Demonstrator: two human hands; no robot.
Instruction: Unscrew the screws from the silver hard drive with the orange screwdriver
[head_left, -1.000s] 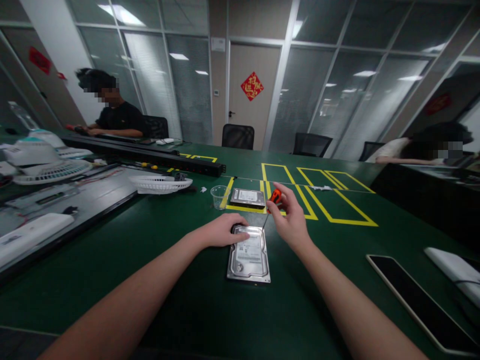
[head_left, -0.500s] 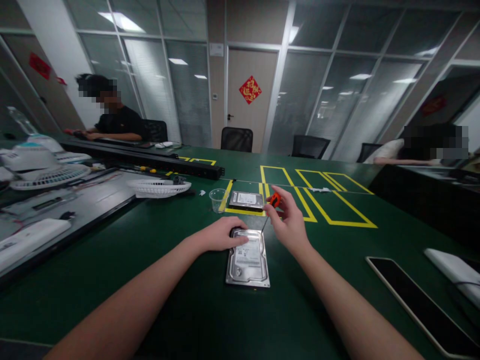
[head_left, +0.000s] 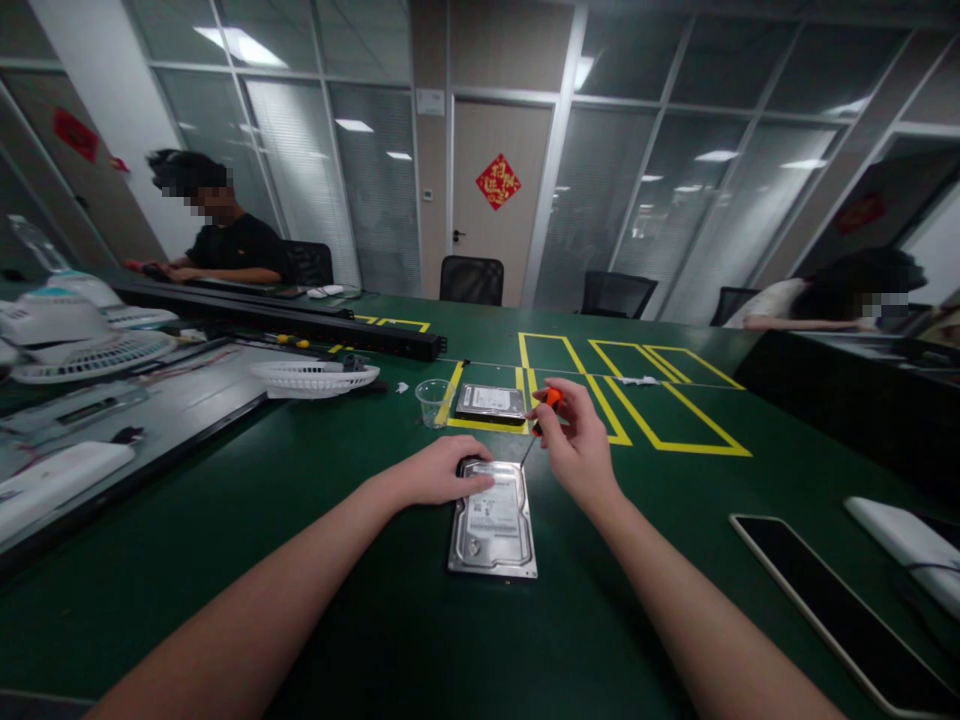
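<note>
A silver hard drive (head_left: 499,545) with a white label lies flat on the green table. My left hand (head_left: 439,470) grips its far left corner, thumb on the label and fingers along the far edge. Between the fingertips of my right hand (head_left: 577,440) is a screwdriver (head_left: 553,398) with an orange and black handle. Its thin shaft slants down to the drive's far right corner; whether the tip sits in a screw is too small to tell. Beyond my hands, a second hard drive (head_left: 491,402) rests inside a yellow tape outline, beside a clear plastic cup (head_left: 435,403).
Fan parts (head_left: 315,377) and a large metal panel (head_left: 187,400) occupy the left side, near a long black bar (head_left: 300,320). A dark-screened phone (head_left: 832,610) and a white device (head_left: 904,550) lie at right. Two people sit across the table.
The orange handle has turned a little in my right fingers, with the shaft still at the same corner. My left hand keeps its hold, and the view has shifted slightly.
</note>
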